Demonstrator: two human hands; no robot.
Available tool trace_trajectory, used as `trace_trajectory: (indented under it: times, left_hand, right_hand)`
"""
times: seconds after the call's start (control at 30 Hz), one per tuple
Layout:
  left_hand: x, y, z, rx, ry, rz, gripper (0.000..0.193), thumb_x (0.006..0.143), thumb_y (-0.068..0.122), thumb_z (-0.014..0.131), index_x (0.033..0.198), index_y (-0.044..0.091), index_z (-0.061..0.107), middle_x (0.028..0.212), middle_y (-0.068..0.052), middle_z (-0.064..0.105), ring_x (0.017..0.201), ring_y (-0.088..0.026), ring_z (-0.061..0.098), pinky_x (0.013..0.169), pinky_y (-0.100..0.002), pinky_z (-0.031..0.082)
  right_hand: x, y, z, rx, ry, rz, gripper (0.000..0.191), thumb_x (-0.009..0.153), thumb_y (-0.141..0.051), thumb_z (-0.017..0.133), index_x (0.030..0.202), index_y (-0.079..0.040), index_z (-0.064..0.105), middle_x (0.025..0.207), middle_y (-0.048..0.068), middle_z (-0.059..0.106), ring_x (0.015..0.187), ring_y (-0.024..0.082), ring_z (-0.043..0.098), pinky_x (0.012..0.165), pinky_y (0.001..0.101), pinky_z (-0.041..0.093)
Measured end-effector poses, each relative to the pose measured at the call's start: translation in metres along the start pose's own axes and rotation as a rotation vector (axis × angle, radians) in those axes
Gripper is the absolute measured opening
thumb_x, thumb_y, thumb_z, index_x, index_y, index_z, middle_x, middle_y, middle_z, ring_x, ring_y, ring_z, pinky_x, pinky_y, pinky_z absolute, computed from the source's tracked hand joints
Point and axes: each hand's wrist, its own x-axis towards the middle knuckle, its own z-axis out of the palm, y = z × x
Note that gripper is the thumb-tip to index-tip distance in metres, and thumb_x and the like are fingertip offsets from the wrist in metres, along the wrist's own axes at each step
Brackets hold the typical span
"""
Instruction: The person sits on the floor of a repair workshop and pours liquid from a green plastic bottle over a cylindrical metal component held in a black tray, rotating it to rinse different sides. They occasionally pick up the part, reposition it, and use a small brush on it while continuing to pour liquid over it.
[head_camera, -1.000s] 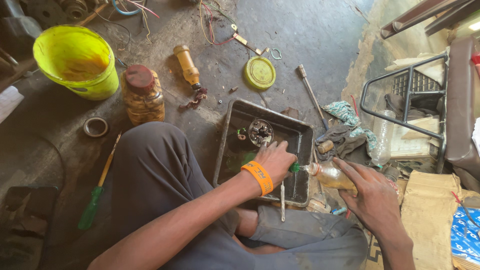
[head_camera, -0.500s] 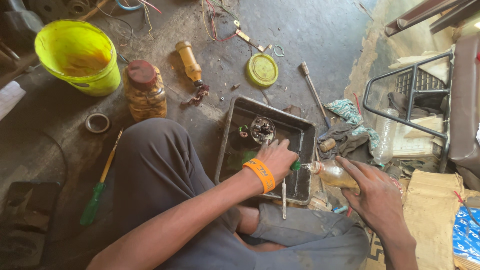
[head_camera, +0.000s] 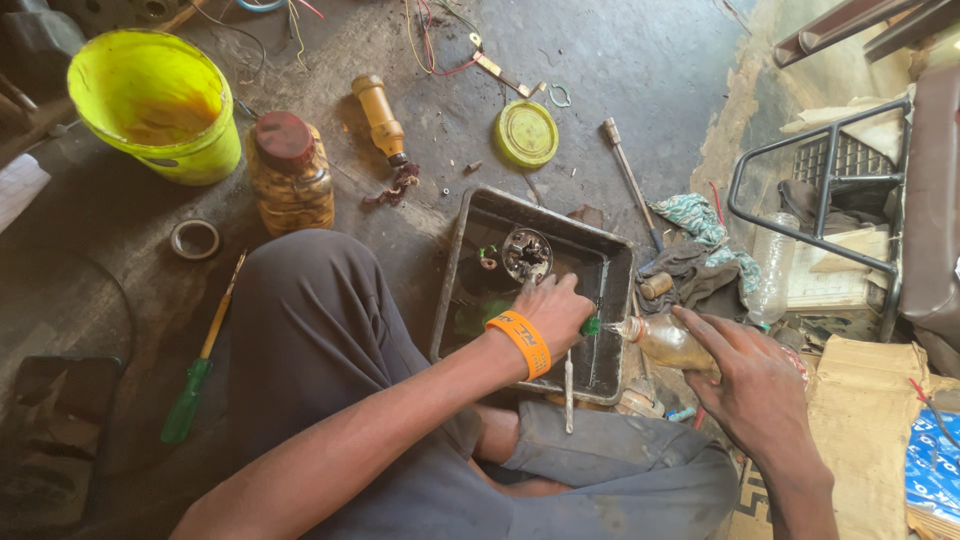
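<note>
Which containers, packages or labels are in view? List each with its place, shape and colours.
Bucket: top left, round, yellow-green.
Jar: beside the bucket, amber, red lid.
Small bottle: on the floor, orange-brown.
Clear bottle: tipped in the right hand.
Blue printed package: bottom right.

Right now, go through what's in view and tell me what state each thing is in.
Left hand: inside the tray, gripping a screwdriver.
Right hand: holding a tipped bottle.
Tray: holds a round metal part.
Bucket: upright, open.
Jar: upright, lid on.
Yellow lid: lying loose.
</note>
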Motion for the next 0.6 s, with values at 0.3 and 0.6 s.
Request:
trace_trajectory:
  times: [0.3, 0.6]
  left_hand:
    - [-0.001, 0.0005, -0.0017, 0.009, -0.003, -0.005, 0.023, 0.079, 0.027, 0.082, 0.096, 0.012, 0.075, 0.112, -0.017, 0.062, 0.112, -0.039, 0.06, 0.095, -0.052, 0.048]
    - [0.0005, 0.0007, -0.0003, 0.012, -0.024, -0.017, 0.023, 0.08, 0.028, 0.082, 0.095, 0.012, 0.076, 0.111, -0.018, 0.062, 0.111, -0.039, 0.061, 0.095, -0.052, 0.049]
  right_hand:
    - [0.0009, -0.0011, -0.0031, -0.015, -0.005, -0.018, 0.079, 0.067, -0.017, 0.079, 0.142, -0.024, 0.056, 0.125, 0.005, 0.067, 0.11, 0.03, 0.063, 0.096, 0.0434, 0.05]
    - [0.0022, -0.0011, -0.0039, -0.044, -0.024, -0.022, 0.078, 0.068, -0.015, 0.079, 0.143, -0.025, 0.057, 0.126, 0.004, 0.066, 0.11, 0.029, 0.063, 0.096, 0.0429, 0.05]
